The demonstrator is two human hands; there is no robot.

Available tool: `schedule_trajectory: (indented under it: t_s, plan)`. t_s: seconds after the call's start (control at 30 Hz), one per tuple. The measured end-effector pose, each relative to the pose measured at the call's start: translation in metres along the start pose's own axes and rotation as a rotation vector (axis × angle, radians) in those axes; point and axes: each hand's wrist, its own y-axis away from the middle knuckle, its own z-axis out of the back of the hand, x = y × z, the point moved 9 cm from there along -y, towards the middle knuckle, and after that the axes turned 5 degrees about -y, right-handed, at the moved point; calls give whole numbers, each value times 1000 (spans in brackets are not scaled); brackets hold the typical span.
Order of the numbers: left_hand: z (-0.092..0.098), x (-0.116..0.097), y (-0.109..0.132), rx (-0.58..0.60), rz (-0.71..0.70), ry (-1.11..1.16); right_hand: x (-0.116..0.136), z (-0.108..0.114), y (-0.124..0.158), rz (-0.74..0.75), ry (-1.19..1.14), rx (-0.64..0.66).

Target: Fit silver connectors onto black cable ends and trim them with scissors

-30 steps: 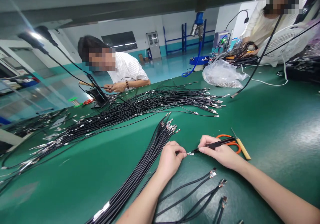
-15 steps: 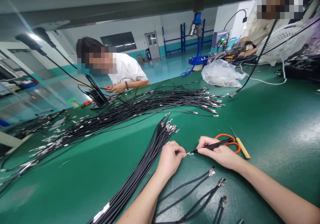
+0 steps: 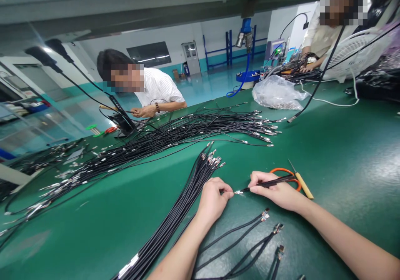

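My left hand is closed in a pinch on the end of a black cable, most of which is hidden by the fingers and forearm. The cable's small metal connector pokes out to the right of the fingertips. In my right hand is a pair of slim black tweezers, their tips at the connector. Whether the tips touch or grip it is too small to tell. Behind that hand lie orange-handled scissors, partly covered, and an awl with a pale yellow handle.
Left of my hand runs a bundle of black cables; loose cables with connectors lie nearer me. A wide cable heap crosses the green table. A plastic bag and a white fan stand behind. Two people work opposite.
My right hand and the tweezers have shifted slightly to the right, and more of the connector shows. The left hand stays almost in place.
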Motion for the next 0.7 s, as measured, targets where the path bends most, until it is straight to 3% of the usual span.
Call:
schedule_trajectory:
  t_s: [0.27,0.7]
  plan:
    - [0,-1,-1,-2,-4,1,-2,6,0,-3,-29,-60]
    - [1,-1,0,-7,-4,16,1,-1,-1,-3,-22,-15]
